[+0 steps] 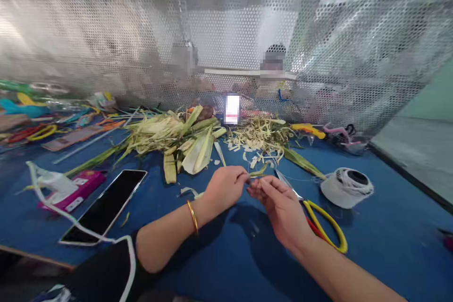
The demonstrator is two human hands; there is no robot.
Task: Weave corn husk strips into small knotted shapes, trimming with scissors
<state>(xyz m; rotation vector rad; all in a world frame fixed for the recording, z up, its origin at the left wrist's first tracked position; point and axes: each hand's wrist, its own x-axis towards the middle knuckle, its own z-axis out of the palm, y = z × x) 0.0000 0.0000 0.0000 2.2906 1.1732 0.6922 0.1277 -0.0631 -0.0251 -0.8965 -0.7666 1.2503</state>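
My left hand (228,185), a gold bangle on its wrist, is closed in a pinch above the blue table. My right hand (281,205) pinches close beside it, fingertips nearly meeting. Between them shows a narrow green-yellow husk strip (259,172); its ends are hidden by the fingers. A fine thread (295,180) seems to run from near the hands toward a white thread spool (341,193) on the right. Scissors with yellow and red handles (331,222) lie just beyond my right hand. Ahead are a heap of corn husks (159,132) and a pile of shredded husk (260,137).
A black-screened phone (106,207) and a pink tissue pack (76,191) lie left, with a white cable (71,217) across them. Several tools crowd the far left. A perforated metal screen (141,47) borders the back, with a lit phone (232,108) before it.
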